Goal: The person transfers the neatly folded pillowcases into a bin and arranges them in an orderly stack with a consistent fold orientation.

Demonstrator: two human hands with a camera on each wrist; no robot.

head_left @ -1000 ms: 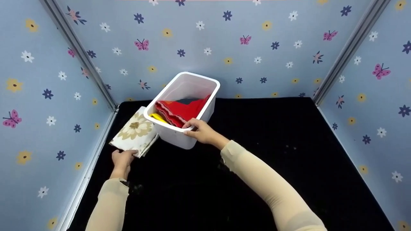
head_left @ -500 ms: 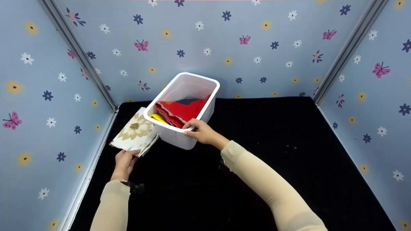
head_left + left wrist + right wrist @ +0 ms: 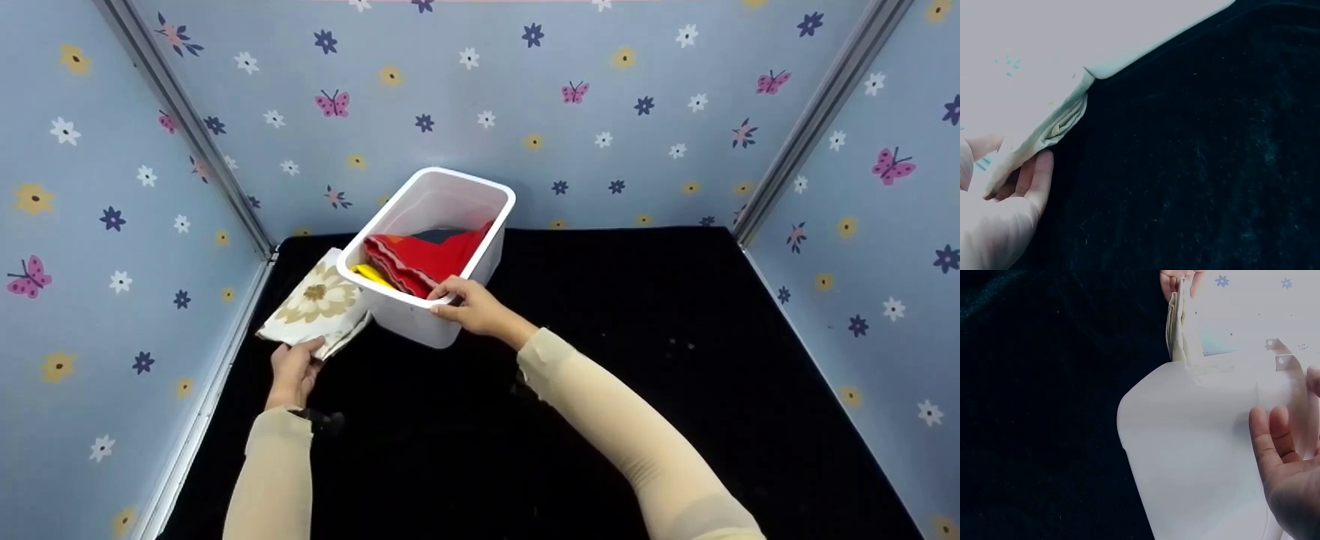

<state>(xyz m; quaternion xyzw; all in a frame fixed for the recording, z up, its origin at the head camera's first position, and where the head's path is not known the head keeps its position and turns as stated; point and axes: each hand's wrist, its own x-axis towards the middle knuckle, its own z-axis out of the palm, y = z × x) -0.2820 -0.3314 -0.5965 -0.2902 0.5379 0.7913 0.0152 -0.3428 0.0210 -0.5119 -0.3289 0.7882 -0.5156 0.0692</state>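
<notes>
A folded white cloth with a large beige flower print lies left of a white plastic bin, one end behind the bin's corner in the head view. My left hand pinches its near edge, thumb on top and fingers beneath; the stacked folded layers show in the left wrist view. With my right hand I hold the bin's near right corner, the thumb outside and fingers over the rim. Inside the bin are a red cloth, something yellow and something dark.
Black fabric covers the table. Pale blue walls with flowers and butterflies enclose the back and both sides, and the bin stands near the back wall. A metal rail runs along the left edge.
My left hand has shifted slightly up and to the right along the cloth's near edge, lifting that edge a little. The right hand and the bin have stayed put.
</notes>
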